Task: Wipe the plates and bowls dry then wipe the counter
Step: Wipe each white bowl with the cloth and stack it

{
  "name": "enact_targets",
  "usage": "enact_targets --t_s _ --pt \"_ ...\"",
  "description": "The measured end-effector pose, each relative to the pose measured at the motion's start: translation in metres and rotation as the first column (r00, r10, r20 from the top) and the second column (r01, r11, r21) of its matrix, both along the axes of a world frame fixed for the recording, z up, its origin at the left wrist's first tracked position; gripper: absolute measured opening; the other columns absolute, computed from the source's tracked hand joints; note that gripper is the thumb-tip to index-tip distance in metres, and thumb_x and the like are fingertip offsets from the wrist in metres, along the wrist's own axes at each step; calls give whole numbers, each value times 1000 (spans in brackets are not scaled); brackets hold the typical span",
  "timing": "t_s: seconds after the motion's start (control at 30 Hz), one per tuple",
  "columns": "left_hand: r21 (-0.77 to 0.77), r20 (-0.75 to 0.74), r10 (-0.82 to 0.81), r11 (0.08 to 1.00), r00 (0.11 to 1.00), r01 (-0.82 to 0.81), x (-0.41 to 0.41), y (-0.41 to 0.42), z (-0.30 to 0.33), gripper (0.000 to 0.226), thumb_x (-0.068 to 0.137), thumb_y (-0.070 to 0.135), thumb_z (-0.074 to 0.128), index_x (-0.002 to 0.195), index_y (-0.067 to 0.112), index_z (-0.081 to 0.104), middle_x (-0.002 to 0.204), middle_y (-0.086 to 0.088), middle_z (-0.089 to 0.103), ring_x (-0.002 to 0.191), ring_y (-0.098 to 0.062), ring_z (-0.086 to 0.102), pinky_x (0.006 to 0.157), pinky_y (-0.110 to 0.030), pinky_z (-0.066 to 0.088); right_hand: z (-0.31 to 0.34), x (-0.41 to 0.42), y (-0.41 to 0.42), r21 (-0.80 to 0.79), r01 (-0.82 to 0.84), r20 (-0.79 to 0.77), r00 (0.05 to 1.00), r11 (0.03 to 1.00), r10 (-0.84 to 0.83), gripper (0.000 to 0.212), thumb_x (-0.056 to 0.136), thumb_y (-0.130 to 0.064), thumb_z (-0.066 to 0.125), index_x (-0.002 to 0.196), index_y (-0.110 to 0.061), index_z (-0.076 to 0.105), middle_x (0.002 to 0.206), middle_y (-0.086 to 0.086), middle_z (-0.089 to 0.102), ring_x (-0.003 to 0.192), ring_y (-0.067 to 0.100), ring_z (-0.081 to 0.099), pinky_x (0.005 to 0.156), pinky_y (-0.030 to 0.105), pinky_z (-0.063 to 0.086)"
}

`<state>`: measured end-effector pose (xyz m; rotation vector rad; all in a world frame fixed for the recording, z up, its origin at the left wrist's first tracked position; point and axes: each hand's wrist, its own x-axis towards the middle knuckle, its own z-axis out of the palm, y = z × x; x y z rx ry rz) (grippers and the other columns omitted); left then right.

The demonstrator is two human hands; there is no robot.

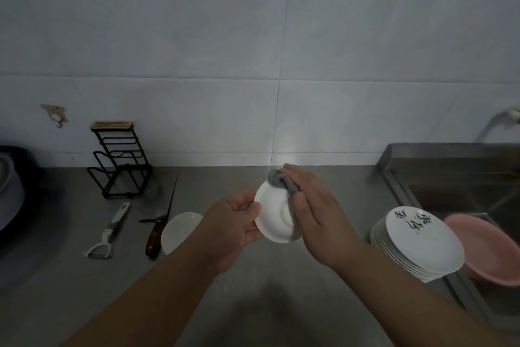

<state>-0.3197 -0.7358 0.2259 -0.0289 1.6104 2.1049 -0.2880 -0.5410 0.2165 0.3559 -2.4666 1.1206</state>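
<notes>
My left hand grips a small white dish by its left rim, holding it tilted above the steel counter. My right hand presses a grey cloth against the dish's right side; the cloth wraps over the top rim and down the right edge. A white bowl rests on the counter just left of my left forearm. A stack of white plates with black brush lettering on the top one stands at the right, beside the sink.
A knife with a dark wooden handle and a white peeler lie on the counter at left. A black wire rack stands against the tiled wall. A pink basin sits in the steel sink at right. A dark pot is at the far left edge.
</notes>
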Motion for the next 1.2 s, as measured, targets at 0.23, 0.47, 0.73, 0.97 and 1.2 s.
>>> enact_targets --t_s 0.23,0.47,0.73,0.97,1.2 --pt "90 19 261 961 965 -262 10 28 11 20 102 3 54 114 13 65 116 -9 74 106 -26 72 95 -46 57 -9 27 -11 -373 15 253 964 928 86 59 109 -33 35 160 -38 4 160 -35 19 149 -10 20 119 14 25" --pt "-410 -525 65 854 848 -319 40 66 13 34 99 7 61 103 41 65 99 12 76 92 -4 70 87 -31 58 4 10 19 -661 294 526 838 690 146 91 84 -85 34 152 -25 45 117 11 70 95 17 68 79 29 54" --pt "-388 -468 168 843 868 -373 65 91 0 26 102 9 56 107 33 64 98 10 75 93 -4 71 83 -23 56 -18 37 46 -700 180 433 876 691 210 45 111 -33 33 152 -49 41 131 -5 66 111 15 68 93 35 57" --pt "-139 -159 266 947 951 -289 75 103 6 24 103 2 52 112 20 66 103 -3 78 103 -24 73 90 -40 59 -19 46 67 -412 144 290 957 900 -20 52 99 -57 41 151 -47 39 147 -24 49 134 -7 46 113 35 45" --pt "-96 -176 234 962 956 -254 81 112 9 24 102 1 52 114 17 65 107 -5 77 105 -23 73 92 -40 59 -5 42 74 -437 187 314 948 880 -46 33 109 -39 41 140 -39 51 127 -20 61 114 -15 54 87 3 42"
